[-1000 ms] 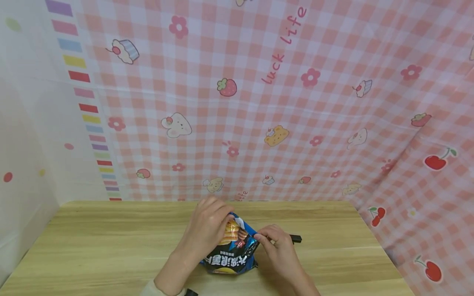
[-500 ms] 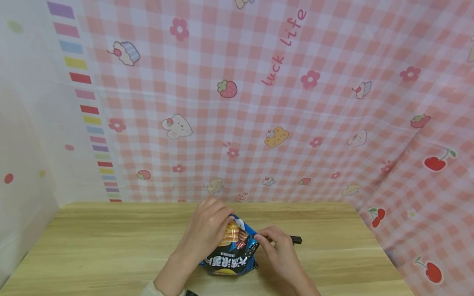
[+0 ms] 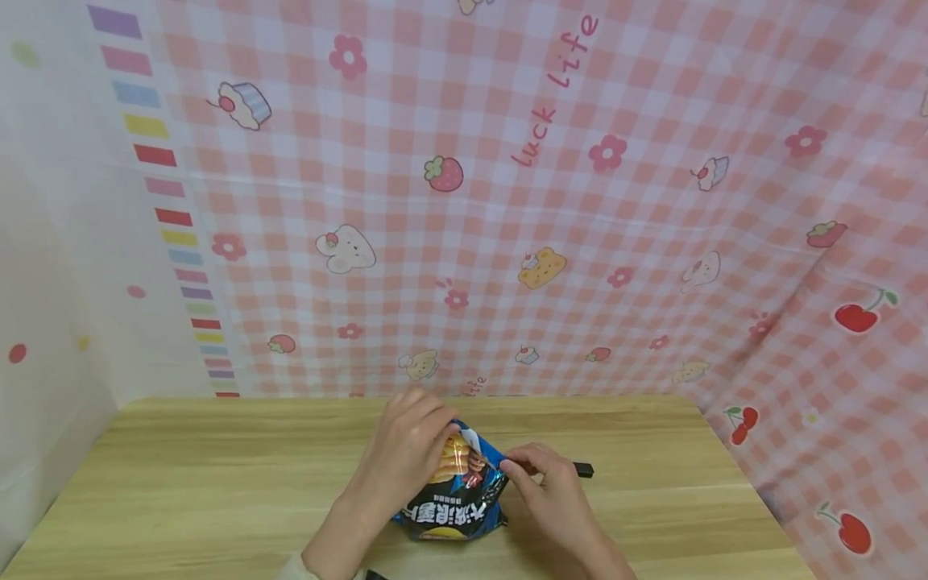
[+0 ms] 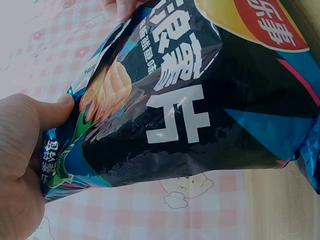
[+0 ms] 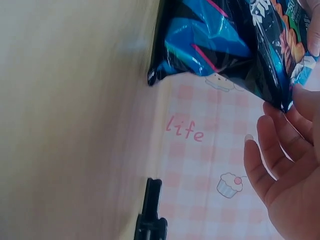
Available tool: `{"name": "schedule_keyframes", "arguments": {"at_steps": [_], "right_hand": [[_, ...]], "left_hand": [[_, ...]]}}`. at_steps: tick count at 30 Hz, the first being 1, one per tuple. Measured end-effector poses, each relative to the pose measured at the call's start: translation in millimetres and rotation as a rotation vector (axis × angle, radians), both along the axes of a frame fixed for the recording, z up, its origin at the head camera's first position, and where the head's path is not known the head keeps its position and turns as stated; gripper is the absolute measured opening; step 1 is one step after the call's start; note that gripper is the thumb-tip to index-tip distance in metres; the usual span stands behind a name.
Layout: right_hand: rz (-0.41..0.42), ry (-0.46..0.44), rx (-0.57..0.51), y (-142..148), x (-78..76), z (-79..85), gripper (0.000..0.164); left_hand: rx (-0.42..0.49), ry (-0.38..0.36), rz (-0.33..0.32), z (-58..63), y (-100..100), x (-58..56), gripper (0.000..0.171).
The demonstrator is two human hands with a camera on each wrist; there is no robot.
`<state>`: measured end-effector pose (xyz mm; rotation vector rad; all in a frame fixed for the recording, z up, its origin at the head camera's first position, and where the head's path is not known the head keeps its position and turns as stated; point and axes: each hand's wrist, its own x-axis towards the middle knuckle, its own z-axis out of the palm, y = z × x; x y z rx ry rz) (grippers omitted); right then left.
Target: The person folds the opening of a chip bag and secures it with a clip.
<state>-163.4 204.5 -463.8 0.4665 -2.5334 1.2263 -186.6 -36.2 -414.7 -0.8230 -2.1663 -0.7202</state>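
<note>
A blue and black bag of potato chips leans toward me above the table, its printed front upside down in the head view. My left hand grips the bag's top edge from the left; in the left wrist view its thumb presses on the front panel. At the opposite top corner, my right hand pinches the film between thumb and fingers. Seen from the right wrist, the other fingers of that hand are loosely bent below the corner. The film between the hands is creased along the top.
A narrow black object lies on the wooden table just beyond my right hand; the right wrist view shows its slim end. A pink checked cloth hangs behind the table and along the right side.
Both hands keep their hold on the bag. The top strip near my right thumb looks more creased, and the right hand has shifted very slightly to the right.
</note>
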Motion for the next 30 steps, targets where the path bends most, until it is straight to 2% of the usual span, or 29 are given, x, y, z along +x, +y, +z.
{"name": "schedule_keyframes", "arguments": {"at_steps": [7, 13, 21, 25, 30], "right_hand": [[-0.003, 0.056, 0.057, 17, -5.7, 3.4, 0.015], [-0.015, 0.079, 0.223, 43, -14.8, 5.5, 0.023], [0.029, 0.113, 0.42, 71, -25.8, 2.3, 0.047], [0.052, 0.086, 0.484, 79, -28.5, -0.1, 0.056], [0.063, -0.015, 0.549, 85, -31.2, -2.3, 0.07]], "left_hand": [[0.004, 0.005, 0.009, -0.6, 0, 0.6, 0.018], [0.001, -0.002, 0.008, -0.5, 1, 0.9, 0.016], [0.006, -0.004, 0.01, -0.5, 1, 0.6, 0.015], [0.006, -0.008, 0.01, -0.1, 1, 0.9, 0.015], [0.005, -0.008, 0.009, 0.6, 1, 1.1, 0.014]]}}
